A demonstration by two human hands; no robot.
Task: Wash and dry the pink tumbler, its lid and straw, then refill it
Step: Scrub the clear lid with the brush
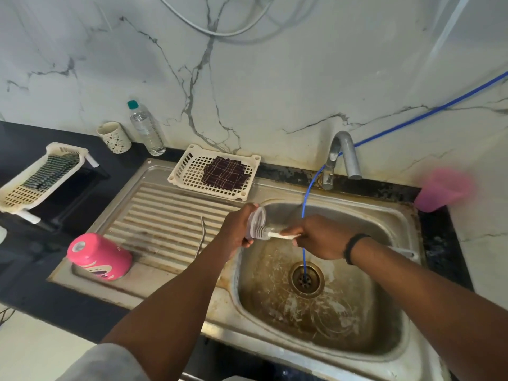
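Observation:
The pink tumbler (99,256) stands upside down at the front left of the steel drainboard. My left hand (238,229) holds the clear lid (256,221) on edge over the left rim of the sink basin (324,320). My right hand (319,237) grips the white handle of a small brush (275,234), whose bristles press against the lid. A thin bent straw (202,235) lies on the drainboard ridges just left of my left hand.
A tap (342,158) stands behind the basin, with a blue hose (303,215) running down into the drain. A white basket (217,171) with a dark cloth sits behind the drainboard. A pink cup (442,189), a water bottle (145,129), a patterned mug (114,137) and a second basket (41,177) stand around.

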